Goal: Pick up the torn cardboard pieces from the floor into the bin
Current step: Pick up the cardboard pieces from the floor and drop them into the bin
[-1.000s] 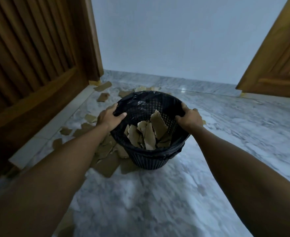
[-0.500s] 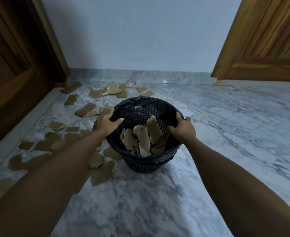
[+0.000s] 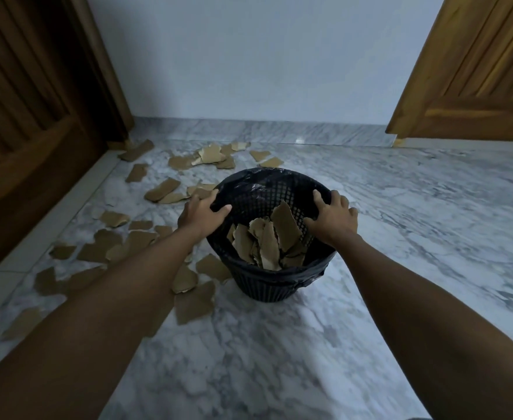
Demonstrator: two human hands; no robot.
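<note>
Fingers (image 3: 320,197) of two hands on one bin (image 3: 261,286)

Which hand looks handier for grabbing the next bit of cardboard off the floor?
Probably the left hand. Both hands grip the black mesh bin's rim, but the torn cardboard pieces lie scattered on the marble floor on its side; the right hand has only bare marble beside it.

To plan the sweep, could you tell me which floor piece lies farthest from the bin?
The long cardboard strip at the dark wooden door's foot, beyond all the others.
</note>
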